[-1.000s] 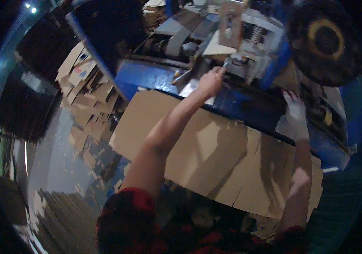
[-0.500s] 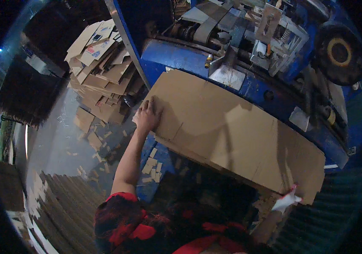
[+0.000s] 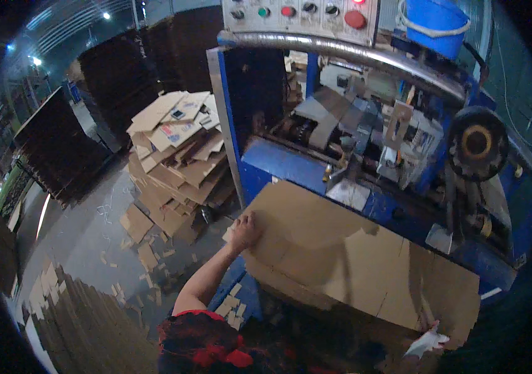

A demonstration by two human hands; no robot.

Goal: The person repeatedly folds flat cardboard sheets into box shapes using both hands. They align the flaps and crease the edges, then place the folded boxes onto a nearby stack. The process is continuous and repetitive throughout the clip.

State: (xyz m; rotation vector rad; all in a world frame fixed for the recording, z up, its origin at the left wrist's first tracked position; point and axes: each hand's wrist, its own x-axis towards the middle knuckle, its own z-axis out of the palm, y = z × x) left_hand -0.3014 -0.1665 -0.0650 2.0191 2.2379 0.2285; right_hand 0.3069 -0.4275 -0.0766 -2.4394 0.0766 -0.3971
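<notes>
A long, folded brown cardboard sheet (image 3: pixel 341 249) lies slantwise in front of the blue machine, with creases across its face. My left hand (image 3: pixel 245 232) grips its left end, fingers curled over the edge. At the near right corner, my right hand (image 3: pixel 427 341), partly covered in white cloth or glove, holds the front edge. Part of that hand is hidden by the covering and the dim light. Layered edges show beneath the cardboard's front side, but I cannot tell how many sheets there are.
The blue machine (image 3: pixel 285 163) has a black wheel (image 3: pixel 478 143), a control panel (image 3: pixel 297 15) and a blue bucket (image 3: pixel 435 28). Left of it rises a loose cardboard pile (image 3: pixel 179 162), with scraps (image 3: pixel 147 255) on the floor. Stacked cardboard (image 3: pixel 85 311) stands at lower left.
The view has tilted upward, bringing the control panel and bucket into sight. Both hands keep their places on the cardboard, which now appears lower in the picture.
</notes>
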